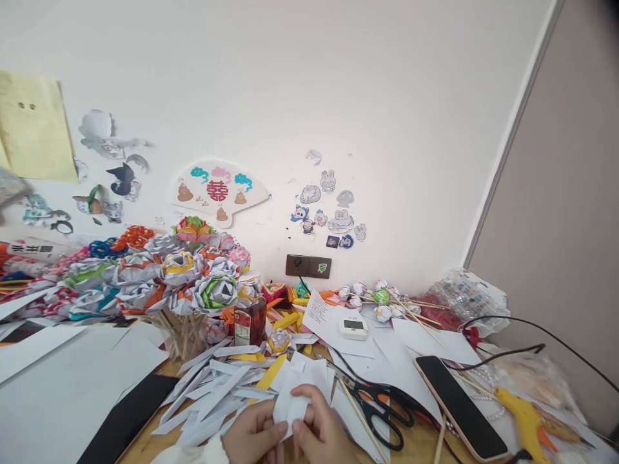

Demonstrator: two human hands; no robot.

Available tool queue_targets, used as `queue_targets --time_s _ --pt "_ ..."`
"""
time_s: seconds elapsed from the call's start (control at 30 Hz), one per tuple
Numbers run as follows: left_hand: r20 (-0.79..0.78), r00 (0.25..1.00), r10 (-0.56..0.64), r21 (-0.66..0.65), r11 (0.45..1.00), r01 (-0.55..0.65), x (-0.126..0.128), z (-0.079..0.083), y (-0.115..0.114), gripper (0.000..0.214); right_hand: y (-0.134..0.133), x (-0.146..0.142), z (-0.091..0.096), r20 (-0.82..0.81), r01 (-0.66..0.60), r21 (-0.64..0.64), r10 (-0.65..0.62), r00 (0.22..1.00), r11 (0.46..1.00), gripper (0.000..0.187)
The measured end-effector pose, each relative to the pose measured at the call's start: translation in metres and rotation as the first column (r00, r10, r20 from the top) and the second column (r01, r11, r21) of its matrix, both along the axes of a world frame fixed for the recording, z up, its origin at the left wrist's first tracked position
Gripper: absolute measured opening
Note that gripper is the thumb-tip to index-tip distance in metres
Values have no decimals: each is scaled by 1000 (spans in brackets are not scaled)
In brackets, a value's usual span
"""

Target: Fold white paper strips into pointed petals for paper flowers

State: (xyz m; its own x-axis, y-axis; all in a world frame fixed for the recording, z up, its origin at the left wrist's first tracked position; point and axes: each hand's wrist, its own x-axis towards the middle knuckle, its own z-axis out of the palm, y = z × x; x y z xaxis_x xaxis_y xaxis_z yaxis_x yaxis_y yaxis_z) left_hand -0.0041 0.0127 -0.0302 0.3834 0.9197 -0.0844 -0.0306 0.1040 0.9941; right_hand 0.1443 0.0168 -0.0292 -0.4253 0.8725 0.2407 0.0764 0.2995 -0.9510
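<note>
Low in the middle of the head view, a small piece of white paper (289,410) is pinched between both hands. My left hand (256,433) grips its left side, thumb in front. On the right side my right hand (319,425) holds it, with the index finger bent over the top edge and the thumb near the bottom. Whether the paper is folded I cannot tell. Behind and left of the hands lies a heap of white paper strips (217,390). Black-handled scissors (382,412) rest just right of my right hand.
Folded paper flowers (178,274) on sticks crowd the back left, beside a red box (249,322). A white timer (353,327) sits on paper sheets. Toward the right lie a phone (459,407), a yellow glue gun (522,419) and a black cable (507,319).
</note>
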Motion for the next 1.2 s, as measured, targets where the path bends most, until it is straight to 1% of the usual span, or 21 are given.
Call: queue_targets --time_s 0.03,0.1,0.13,0.2,0.27,0.37,0.47,0.53,0.6,0.7,0.77,0.9,1.0,1.1,1.2 --pt "-3 1000 -14 0 1000 14 -1 1 0 36 1 1 0 -15 47 52 -46 999 998 36" --pt "-30 999 -44 1 999 44 -2 4 1 29 3 4 2 -67 168 143 -160 985 975 36" --pt "-47 998 -51 3 999 51 -3 5 1 24 4 5 3 -98 224 163 -211 973 961 34" --pt "-75 996 -48 5 999 49 -4 7 1 18 6 8 6 -143 273 157 -252 957 949 32" --pt "-94 995 -38 2 999 38 -5 9 0 14 8 9 7 -147 262 128 -243 959 956 32" --pt "-129 991 -24 -10 1000 23 -8 8 -5 10 9 9 7 -72 219 90 -213 974 972 33" --pt "-150 989 -9 -16 1000 7 -11 4 -8 8 8 8 10 44 213 151 -222 974 965 22" --pt "-156 988 3 -11 1000 -5 -13 1 -8 10 8 8 13 92 221 198 -242 966 955 14" --pt "-157 987 15 -4 1000 -16 -13 -2 -6 14 7 8 16 95 224 212 -248 964 951 11" --pt "-117 993 19 -2 1000 -20 -11 -3 -2 26 8 8 17 52 205 222 -221 974 953 11" --pt "-79 996 41 14 999 -40 -10 -1 0 33 10 8 14 38 184 174 -193 981 968 10" --pt "-22 991 133 11 991 -132 -10 5 2 42 16 8 3 10 166 30 -166 986 986 5" --pt "-7 983 184 8 983 -184 -11 8 2 43 20 8 -4 -22 169 -20 -169 985 985 8" --pt "-30 980 197 14 980 -196 -11 8 2 43 22 9 -7 -40 141 -73 -145 989 987 11" --pt "-53 973 224 -6 974 -225 -12 7 3 45 24 9 -9 -60 124 -79 -129 990 989 9"
